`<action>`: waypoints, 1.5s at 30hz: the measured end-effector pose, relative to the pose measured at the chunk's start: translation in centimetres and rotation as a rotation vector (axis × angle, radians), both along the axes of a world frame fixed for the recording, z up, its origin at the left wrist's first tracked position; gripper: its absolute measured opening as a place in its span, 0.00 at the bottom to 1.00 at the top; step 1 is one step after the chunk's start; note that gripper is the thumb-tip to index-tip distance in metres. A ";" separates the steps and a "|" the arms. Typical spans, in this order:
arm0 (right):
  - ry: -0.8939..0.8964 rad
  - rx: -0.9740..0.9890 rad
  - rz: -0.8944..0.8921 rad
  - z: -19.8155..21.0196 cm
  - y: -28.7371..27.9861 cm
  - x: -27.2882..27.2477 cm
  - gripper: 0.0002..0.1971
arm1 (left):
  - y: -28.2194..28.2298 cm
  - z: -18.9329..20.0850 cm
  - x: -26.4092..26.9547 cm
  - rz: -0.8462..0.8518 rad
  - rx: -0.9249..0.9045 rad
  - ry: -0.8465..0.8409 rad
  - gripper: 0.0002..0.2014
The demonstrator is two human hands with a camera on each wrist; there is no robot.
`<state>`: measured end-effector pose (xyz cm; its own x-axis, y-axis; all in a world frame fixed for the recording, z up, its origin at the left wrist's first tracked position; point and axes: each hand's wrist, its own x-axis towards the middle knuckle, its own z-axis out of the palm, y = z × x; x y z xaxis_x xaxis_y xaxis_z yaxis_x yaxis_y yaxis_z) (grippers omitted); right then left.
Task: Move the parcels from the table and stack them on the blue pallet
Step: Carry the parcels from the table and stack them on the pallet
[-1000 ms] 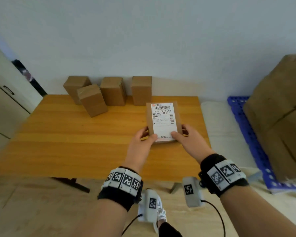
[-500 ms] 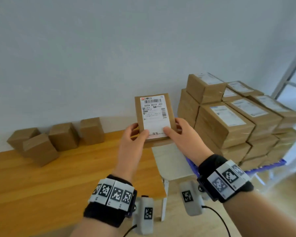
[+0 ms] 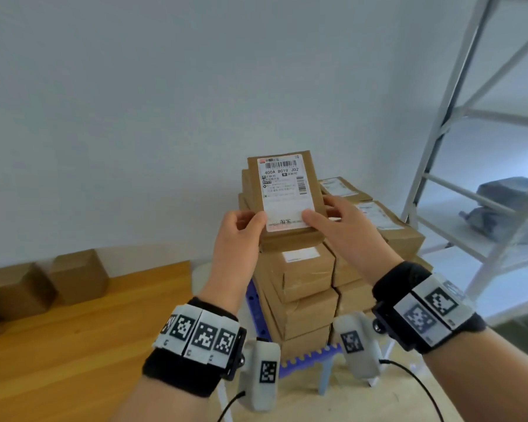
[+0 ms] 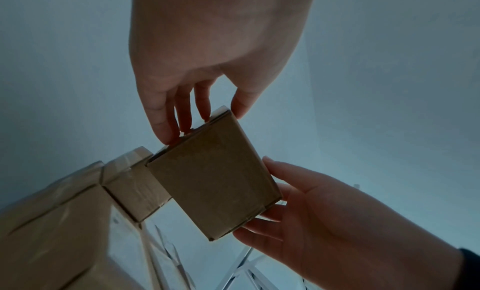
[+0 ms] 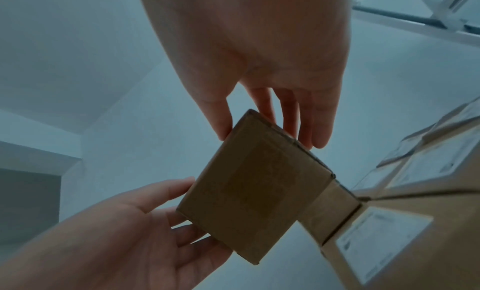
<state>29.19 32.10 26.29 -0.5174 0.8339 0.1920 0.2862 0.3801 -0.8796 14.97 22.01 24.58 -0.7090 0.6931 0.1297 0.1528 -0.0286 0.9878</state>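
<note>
both hands, left hand and right hand, pinching labelled parcel by its near edges, fingers curled, in the air over the stack on blue pallet. most stacked; few parcels left on tabletop.

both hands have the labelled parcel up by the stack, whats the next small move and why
Probably carry the parcel a little further forward and lower it flat onto the stack on the blue pallet. The left hand and right hand each hold a side in a steady grip, label up. The wrist views show its underside in the air beside the stacked boxes, resting on nothing.
</note>
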 end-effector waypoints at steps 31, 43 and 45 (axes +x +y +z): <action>-0.215 -0.024 0.090 0.2 28.0 -5.3 0.29 | 25.1 3.4 -4.8 -0.045 -0.569 0.665 0.17; -0.406 -0.103 0.238 -2.4 31.0 -7.5 0.23 | 26.0 2.2 -5.4 0.015 -0.673 0.639 0.19; -0.397 -0.100 0.243 -2.4 31.1 -7.4 0.25 | 25.6 2.1 -5.9 0.042 -0.640 0.599 0.21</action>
